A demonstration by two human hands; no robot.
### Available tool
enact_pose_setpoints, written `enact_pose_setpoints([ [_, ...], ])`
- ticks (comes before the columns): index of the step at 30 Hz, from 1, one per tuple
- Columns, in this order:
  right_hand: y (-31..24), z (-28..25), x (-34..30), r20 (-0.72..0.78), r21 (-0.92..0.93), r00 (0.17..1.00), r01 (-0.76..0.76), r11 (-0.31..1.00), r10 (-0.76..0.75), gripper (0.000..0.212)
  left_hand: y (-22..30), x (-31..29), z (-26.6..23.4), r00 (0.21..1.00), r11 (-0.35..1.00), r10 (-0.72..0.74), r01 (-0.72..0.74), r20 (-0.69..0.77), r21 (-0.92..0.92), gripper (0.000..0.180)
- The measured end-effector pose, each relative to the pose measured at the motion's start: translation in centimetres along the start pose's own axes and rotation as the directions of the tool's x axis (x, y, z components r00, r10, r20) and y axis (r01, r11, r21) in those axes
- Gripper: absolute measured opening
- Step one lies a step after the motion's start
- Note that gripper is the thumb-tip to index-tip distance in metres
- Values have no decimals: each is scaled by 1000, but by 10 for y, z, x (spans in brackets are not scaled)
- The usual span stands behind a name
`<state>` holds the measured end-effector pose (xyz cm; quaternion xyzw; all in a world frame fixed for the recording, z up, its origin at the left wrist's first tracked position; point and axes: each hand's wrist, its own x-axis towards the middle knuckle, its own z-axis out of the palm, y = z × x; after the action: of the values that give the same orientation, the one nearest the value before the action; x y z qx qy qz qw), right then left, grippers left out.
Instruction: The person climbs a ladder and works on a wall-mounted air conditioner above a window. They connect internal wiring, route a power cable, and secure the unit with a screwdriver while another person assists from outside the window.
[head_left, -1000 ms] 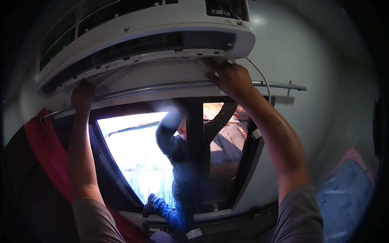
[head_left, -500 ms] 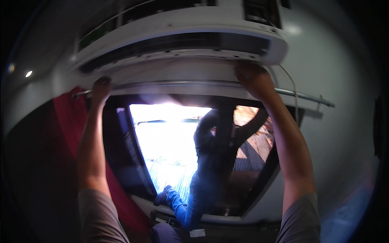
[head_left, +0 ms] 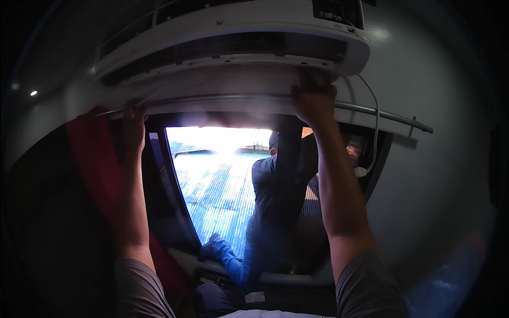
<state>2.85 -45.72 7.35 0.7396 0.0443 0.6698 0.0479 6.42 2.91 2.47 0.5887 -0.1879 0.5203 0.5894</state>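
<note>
A white wall-mounted air conditioner indoor unit (head_left: pixel 228 29) spans the top, its front cover off and a dark slot along its underside. My right hand (head_left: pixel 314 98) is raised to its lower edge near the right end; its fingertips are in shadow, so their grip is unclear. Below the unit runs a grey metal curtain rod (head_left: pixel 366 109). At the rod's left part, my left hand (head_left: pixel 135 112) is closed, its fingers curled around it. A white cable (head_left: pixel 377 106) hangs from the unit's right end to a round white plug-like piece (head_left: pixel 360 172).
Beneath the rod is a dark-framed window (head_left: pixel 183 204) with a corrugated metal roof (head_left: pixel 212 180) outside. Another person (head_left: pixel 268 183) in dark top and jeans straddles the opening. A red curtain (head_left: pixel 90 153) hangs at left; pale wall (head_left: pixel 429 175) lies at right.
My right hand has shifted left along the unit's lower edge, while my left hand stays by the rod. The view has tilted slightly. The other person's head now shows in the window.
</note>
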Motion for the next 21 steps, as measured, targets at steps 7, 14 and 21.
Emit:
enact_pose_setpoints([
  [7,5,-34,9,739,477,661,-381,-792,128,43,-5,2,7,997,992,-68,63,47,112,42],
  [14,17,19,29,527,276,843,-287,-917,-105,28,-26,5,23,987,987,-160,160,-23,-9,46],
  [21,-6,67,49,466,236,866,76,-969,181,27,-23,15,11,980,980,-198,198,24,15,55],
])
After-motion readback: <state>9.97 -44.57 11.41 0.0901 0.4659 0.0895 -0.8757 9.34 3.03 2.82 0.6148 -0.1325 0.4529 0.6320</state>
